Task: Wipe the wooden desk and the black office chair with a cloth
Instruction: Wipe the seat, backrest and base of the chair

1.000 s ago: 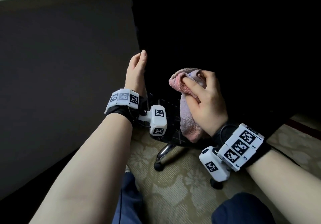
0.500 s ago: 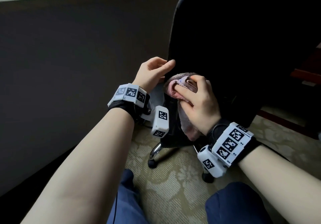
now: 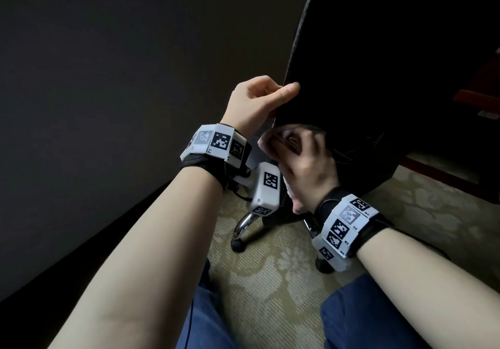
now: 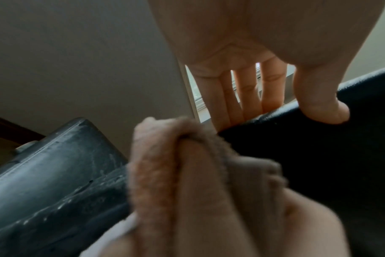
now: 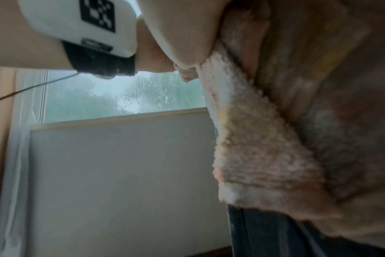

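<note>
The black office chair point(image 3: 378, 50) stands right in front of me, its backrest filling the upper right of the head view. My left hand point(image 3: 270, 94) grips the backrest's left edge, thumb on the near side and fingers behind it, as the left wrist view shows point(image 4: 290, 111). Just below, my right hand point(image 3: 300, 153) holds a bunched pink cloth point(image 3: 272, 140) against the lower edge of the backrest. The cloth point(image 4: 165, 165) is wrapped over the fingers and hangs past the wrist point(image 5: 264, 156). The desk is not in view.
Chrome chair legs with black casters point(image 3: 243, 226) stand on patterned carpet point(image 3: 270, 281) between my knees in blue trousers point(image 3: 365, 321). A dark wall point(image 3: 108, 77) under a window point(image 5: 121, 97) runs along the left. Red-brown wooden furniture point(image 3: 481, 96) stands at the right.
The chair's backrest has swung to the right. My left hand went from lying flat along its edge to clasping it with the thumb. The right hand slid the cloth down to the lower edge.
</note>
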The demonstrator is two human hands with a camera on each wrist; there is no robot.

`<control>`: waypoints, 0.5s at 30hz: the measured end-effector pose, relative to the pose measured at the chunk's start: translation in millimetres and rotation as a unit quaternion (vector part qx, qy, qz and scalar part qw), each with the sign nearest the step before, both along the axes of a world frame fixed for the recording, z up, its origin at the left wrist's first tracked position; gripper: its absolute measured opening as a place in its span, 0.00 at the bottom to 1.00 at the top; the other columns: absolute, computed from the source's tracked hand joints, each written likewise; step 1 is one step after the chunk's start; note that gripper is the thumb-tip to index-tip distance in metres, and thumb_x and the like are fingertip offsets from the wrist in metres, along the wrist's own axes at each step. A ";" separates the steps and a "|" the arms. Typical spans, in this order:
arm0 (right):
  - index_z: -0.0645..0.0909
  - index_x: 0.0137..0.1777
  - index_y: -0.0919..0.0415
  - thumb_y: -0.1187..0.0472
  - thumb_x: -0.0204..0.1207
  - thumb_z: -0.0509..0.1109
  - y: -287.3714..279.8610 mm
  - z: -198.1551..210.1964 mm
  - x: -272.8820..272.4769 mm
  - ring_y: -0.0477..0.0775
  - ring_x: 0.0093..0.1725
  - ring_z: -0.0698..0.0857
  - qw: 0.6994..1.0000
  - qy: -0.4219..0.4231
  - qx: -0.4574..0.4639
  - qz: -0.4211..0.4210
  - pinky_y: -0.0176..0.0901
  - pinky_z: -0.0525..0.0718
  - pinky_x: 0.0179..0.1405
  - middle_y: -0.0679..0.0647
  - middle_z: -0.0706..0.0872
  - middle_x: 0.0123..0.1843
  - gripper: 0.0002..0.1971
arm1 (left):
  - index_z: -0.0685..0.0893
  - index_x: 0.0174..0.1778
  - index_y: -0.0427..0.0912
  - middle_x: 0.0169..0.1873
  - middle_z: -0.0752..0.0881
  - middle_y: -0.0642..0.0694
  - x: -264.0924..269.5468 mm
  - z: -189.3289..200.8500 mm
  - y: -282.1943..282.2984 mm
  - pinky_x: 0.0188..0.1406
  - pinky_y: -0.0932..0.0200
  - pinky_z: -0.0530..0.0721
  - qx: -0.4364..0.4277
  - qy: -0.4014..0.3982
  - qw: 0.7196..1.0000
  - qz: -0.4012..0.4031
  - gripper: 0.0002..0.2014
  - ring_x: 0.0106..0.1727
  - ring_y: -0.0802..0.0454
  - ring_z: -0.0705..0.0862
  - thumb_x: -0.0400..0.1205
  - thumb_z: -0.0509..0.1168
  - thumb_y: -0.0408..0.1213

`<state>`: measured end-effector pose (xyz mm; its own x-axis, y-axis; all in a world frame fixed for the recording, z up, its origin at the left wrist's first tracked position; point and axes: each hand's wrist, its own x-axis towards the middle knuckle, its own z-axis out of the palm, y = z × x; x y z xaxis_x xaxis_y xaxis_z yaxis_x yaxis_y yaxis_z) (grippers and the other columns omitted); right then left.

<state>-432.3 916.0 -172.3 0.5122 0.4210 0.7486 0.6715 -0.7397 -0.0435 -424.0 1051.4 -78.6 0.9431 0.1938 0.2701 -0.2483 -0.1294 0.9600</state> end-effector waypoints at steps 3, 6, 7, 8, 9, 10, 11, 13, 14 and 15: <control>0.71 0.63 0.49 0.58 0.56 0.75 2.6 -15.2 -5.5 0.66 0.50 0.71 0.996 -0.005 -0.084 -0.022 0.52 0.82 0.27 0.61 0.70 0.57 0.32 | 0.81 0.22 0.49 0.32 0.83 0.42 -1.9 -1.0 0.6 0.47 0.39 0.84 -0.006 -0.001 1.000 -0.003 0.17 0.38 0.46 0.82 0.61 0.78 0.56; 0.65 0.57 0.57 0.65 0.51 0.75 2.0 -36.5 -12.2 0.68 0.48 0.70 0.997 -0.008 -0.073 0.020 0.54 0.84 0.25 0.58 0.67 0.55 0.33 | 0.81 0.23 0.49 0.30 0.83 0.44 -2.6 -2.5 -0.7 0.46 0.42 0.84 -0.009 -0.013 1.000 0.012 0.17 0.37 0.48 0.81 0.61 0.77 0.56; 0.65 0.55 0.59 0.69 0.47 0.79 1.5 -41.1 -14.9 0.70 0.46 0.75 0.998 -0.005 -0.048 0.043 0.55 0.84 0.22 0.58 0.66 0.53 0.36 | 0.81 0.22 0.49 0.29 0.82 0.45 -2.3 -3.1 -0.8 0.45 0.41 0.84 -0.007 -0.018 1.000 0.016 0.17 0.37 0.49 0.81 0.61 0.77 0.56; 0.65 0.54 0.61 0.71 0.41 0.82 1.9 -44.6 -17.7 0.72 0.40 0.80 0.998 0.015 -0.032 0.056 0.55 0.84 0.19 0.57 0.66 0.51 0.40 | 0.81 0.22 0.49 0.28 0.82 0.46 -1.7 -3.6 -0.8 0.46 0.38 0.85 -0.003 -0.023 1.000 0.020 0.17 0.36 0.49 0.81 0.62 0.77 0.57; 0.66 0.53 0.62 0.73 0.35 0.85 2.0 -40.8 -23.3 0.73 0.34 0.83 0.997 0.041 -0.026 0.056 0.55 0.83 0.15 0.58 0.66 0.50 0.44 | 0.81 0.22 0.50 0.28 0.82 0.46 -1.1 -4.0 -0.6 0.46 0.36 0.85 0.002 -0.027 0.999 0.024 0.17 0.36 0.49 0.81 0.62 0.77 0.57; 0.69 0.54 0.65 0.73 0.31 0.87 2.3 -38.7 -26.1 0.73 0.30 0.84 0.997 0.059 -0.027 0.050 0.56 0.82 0.13 0.59 0.69 0.50 0.47 | 0.81 0.22 0.50 0.28 0.82 0.46 -0.9 -4.6 -0.4 0.47 0.34 0.85 0.005 -0.030 0.999 0.028 0.17 0.36 0.49 0.81 0.63 0.76 0.57; 0.73 0.55 0.69 0.74 0.31 0.88 2.9 -36.7 -27.4 0.73 0.30 0.84 0.995 0.083 -0.034 0.039 0.60 0.82 0.14 0.64 0.74 0.51 0.46 | 0.81 0.22 0.50 0.28 0.82 0.46 -0.7 -5.3 -0.2 0.47 0.34 0.84 0.005 -0.031 0.999 0.031 0.17 0.36 0.49 0.81 0.63 0.76 0.57; 0.80 0.55 0.78 0.76 0.41 0.87 1.0 -39.7 -26.6 0.77 0.36 0.84 0.984 0.162 -0.062 0.031 0.68 0.84 0.23 0.72 0.81 0.50 0.37 | 0.81 0.22 0.50 0.28 0.81 0.46 -1.3 -6.3 -0.2 0.47 0.33 0.84 0.002 -0.033 0.999 0.036 0.17 0.35 0.50 0.81 0.63 0.76 0.58; 0.82 0.52 0.78 0.76 0.42 0.87 -0.1 -43.7 -26.5 0.77 0.35 0.84 0.981 0.181 -0.066 0.038 0.69 0.83 0.22 0.73 0.82 0.47 0.34 | 0.81 0.22 0.50 0.28 0.81 0.46 -2.2 -6.6 -0.5 0.47 0.33 0.84 0.002 -0.033 0.999 0.038 0.17 0.35 0.50 0.81 0.64 0.76 0.58; 0.82 0.50 0.76 0.75 0.42 0.87 -2.5 -51.6 -24.6 0.76 0.32 0.83 0.978 0.188 -0.070 0.050 0.67 0.82 0.18 0.72 0.83 0.43 0.32 | 0.81 0.22 0.51 0.27 0.82 0.47 -3.3 -6.7 -0.7 0.47 0.33 0.84 0.003 -0.034 0.999 0.039 0.17 0.35 0.50 0.81 0.64 0.76 0.58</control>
